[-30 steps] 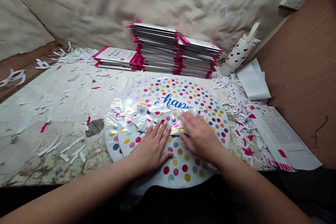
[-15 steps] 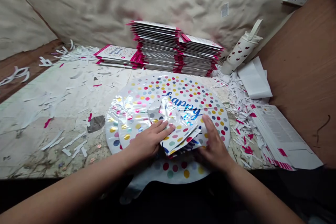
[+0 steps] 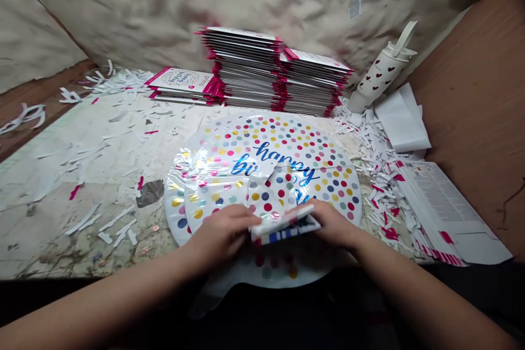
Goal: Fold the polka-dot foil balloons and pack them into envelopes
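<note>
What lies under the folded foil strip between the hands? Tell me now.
The folded strip of foil balloon, gripped by the left hand and right hand, lies over a dotted foil balloon. A second foil balloon shows at left. The hands and strip cover the surface directly beneath.

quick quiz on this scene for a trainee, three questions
1. Multiple choice: what do the left hand and right hand hold on the round foil balloon? A) a pair of scissors B) its folded edge C) a paper bag
2. True or false: the heart-print bottle stands upright.
3. Short answer: what colour are the edges of the stacked packs?

Key: 1. B; 2. False, it is tilted; 3. Pink
</note>
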`<state>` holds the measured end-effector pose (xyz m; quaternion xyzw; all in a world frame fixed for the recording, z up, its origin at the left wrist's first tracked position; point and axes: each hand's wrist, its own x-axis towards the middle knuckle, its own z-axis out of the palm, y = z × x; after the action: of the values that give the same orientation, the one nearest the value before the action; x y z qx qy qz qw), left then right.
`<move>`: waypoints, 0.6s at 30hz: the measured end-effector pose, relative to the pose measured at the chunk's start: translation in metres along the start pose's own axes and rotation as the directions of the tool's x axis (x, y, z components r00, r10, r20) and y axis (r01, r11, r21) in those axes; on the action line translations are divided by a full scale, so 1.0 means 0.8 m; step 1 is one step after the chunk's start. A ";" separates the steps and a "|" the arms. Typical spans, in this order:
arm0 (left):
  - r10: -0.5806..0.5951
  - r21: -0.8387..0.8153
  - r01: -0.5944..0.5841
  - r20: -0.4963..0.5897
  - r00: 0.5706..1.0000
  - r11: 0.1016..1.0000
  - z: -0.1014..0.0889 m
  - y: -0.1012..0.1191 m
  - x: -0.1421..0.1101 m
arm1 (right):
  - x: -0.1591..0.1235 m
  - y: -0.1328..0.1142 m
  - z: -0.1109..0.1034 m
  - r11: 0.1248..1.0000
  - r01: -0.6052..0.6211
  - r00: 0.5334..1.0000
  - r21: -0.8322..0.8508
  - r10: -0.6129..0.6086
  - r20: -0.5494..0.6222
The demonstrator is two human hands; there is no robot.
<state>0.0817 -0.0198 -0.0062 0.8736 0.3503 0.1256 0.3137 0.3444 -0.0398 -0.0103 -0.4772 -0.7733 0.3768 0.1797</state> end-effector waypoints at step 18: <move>-0.640 -0.751 0.620 0.365 0.676 0.227 -0.071 0.003 0.038 | 0.080 -0.020 0.049 0.847 -0.246 0.967 -0.471 0.181 -0.180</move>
<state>0.0797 0.0257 0.0396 0.3931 0.5694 0.1478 0.7067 0.2791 -0.0042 -0.0286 -0.6133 -0.7722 0.1550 0.0594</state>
